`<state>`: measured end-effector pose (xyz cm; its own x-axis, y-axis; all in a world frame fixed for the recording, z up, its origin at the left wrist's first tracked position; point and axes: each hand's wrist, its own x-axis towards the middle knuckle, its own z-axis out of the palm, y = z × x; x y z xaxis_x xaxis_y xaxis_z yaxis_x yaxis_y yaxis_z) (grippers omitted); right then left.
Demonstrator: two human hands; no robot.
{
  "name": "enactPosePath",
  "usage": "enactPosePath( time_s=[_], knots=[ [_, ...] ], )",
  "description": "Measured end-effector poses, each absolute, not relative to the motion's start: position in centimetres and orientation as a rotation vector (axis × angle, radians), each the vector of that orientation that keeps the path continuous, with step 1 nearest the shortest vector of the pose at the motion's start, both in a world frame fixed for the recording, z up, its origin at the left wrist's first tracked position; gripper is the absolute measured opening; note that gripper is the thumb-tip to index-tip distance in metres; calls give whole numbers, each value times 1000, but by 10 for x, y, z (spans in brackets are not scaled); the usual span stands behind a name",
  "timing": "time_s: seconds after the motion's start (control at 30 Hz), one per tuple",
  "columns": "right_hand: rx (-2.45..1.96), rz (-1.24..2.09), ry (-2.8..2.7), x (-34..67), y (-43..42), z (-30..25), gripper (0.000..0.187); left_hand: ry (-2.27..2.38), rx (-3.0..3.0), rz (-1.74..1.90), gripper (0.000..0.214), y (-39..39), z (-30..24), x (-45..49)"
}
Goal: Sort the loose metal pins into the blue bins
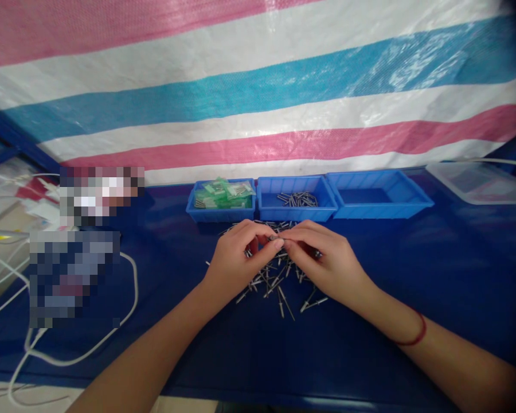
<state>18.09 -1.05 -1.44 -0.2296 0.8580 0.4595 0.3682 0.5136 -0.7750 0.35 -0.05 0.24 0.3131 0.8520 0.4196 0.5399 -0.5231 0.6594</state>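
Observation:
Above a loose pile of metal blind rivets [275, 281] on the blue table, my two hands meet fingertip to fingertip. Thumb and index finger of my left hand [245, 249] pinch one end of a small blind rivet [273, 237]. From the other side, my right hand [327, 252] closes its thumb and fingers on the same rivet. Fingertips cover most of it. Part of the pile lies hidden under my hands.
Behind the pile stand a blue bin [221, 215] with green packets, another blue bin [294, 213] with metal rivets or pins, and a third blue bin [382, 211]. A clear plastic container [477, 183] sits far right. A white cable [135, 281] loops at left beside pixelated items.

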Motion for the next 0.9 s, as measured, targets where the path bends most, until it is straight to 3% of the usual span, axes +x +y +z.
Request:
enactPosePath(
  time_s=[0.2, 0.33, 0.63, 0.9],
  knots=[
    [-1184, 1090, -1158, 183, 9, -12, 21, 1315, 2196, 1157, 18, 7, 6, -5],
    [-1092, 1166, -855, 192, 23, -7, 20, 1416, 2266, 1074, 14, 18, 9, -21],
    [-1094, 1222, -873, 188, 13, -12, 22, 1320, 2734, 431, 18, 28, -11, -21],
    [-1089, 1269, -965, 183, 9, -21, 18, 1455, 2773, 314, 18, 27, -11, -13]
  ],
)
